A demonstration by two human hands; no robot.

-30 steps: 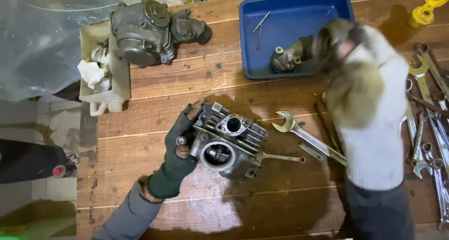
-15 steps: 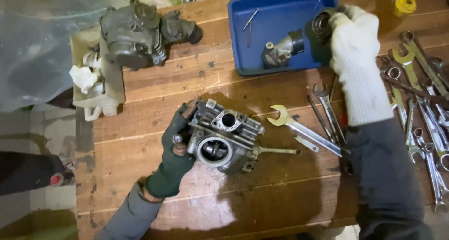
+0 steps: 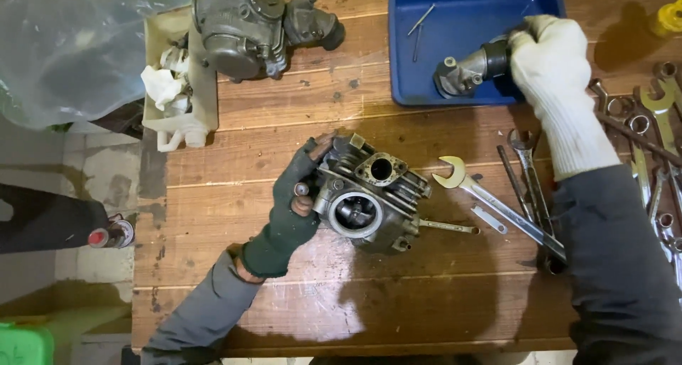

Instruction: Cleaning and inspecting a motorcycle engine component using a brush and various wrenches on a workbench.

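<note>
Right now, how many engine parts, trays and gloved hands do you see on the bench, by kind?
Engine parts: 3: cylinder head, carburetor, intake pipe
Trays: 2: blue tray, white tray
Gloved hands: 2: left hand, right hand
Total: 7

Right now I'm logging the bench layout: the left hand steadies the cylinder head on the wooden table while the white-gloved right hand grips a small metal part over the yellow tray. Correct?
Not quite: the tray is blue, not yellow, as the head view shows. The rest holds: the left hand steadies the cylinder head on the wooden table, and the white-gloved right hand grips the small metal part.
</note>
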